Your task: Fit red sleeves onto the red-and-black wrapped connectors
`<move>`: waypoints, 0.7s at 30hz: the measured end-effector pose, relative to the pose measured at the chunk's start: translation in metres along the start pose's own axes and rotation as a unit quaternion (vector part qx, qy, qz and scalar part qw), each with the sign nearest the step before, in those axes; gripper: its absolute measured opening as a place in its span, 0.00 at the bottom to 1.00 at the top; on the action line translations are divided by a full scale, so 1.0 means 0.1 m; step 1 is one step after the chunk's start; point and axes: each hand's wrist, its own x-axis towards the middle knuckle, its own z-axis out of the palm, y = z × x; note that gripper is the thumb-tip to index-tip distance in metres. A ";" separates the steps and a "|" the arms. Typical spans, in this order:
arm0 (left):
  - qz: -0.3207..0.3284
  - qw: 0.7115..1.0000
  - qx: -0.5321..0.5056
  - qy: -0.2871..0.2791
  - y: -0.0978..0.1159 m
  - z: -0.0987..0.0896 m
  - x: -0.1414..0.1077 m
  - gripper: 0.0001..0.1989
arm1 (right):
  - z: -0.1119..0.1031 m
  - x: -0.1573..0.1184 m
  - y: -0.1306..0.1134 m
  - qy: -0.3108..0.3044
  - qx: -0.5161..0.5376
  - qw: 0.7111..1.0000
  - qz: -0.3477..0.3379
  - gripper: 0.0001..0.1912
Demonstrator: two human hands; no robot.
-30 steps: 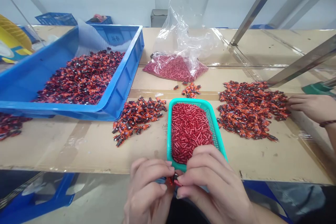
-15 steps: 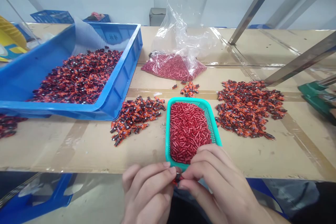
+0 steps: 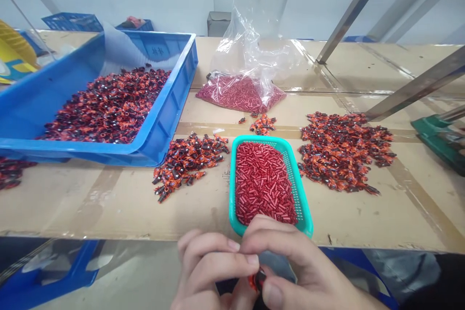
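Observation:
At the bottom centre, below the green basket (image 3: 308, 220) of small red tubes (image 3: 263, 179), my two hands meet around a small black and orange piece (image 3: 259, 280). My left hand (image 3: 218, 271) is closed on its left side. My right hand (image 3: 298, 261) pinches the piece from the right, thumb below. Fingers cover most of the piece. Left of the basket lies a pile of black and orange pieces (image 3: 189, 160); a larger pile (image 3: 341, 150) lies to its right.
A large blue bin (image 3: 152, 147) of similar pieces stands at the left. Behind the basket sit a clear bag of red tubes (image 3: 240, 92) and a small cluster (image 3: 263, 124). Metal bars (image 3: 417, 85) and a green tool (image 3: 436, 138) are at the right.
Both hands have come down and closer together, with the piece between them. My right hand has moved off the basket's lower right corner, showing more of its rim.

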 end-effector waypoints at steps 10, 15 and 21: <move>0.014 0.999 0.021 0.020 0.21 0.07 0.12 0.11 | 0.06 -0.02 0.20 -0.017 0.080 0.996 0.036 0.26; 0.022 0.995 0.101 0.012 -0.22 0.01 0.24 0.11 | -0.48 -0.17 0.31 0.268 -0.237 0.933 0.028 0.13; -0.088 0.972 0.212 -0.055 -1.04 -0.05 0.19 0.10 | -1.77 -0.21 0.65 0.354 -0.676 0.632 0.135 0.36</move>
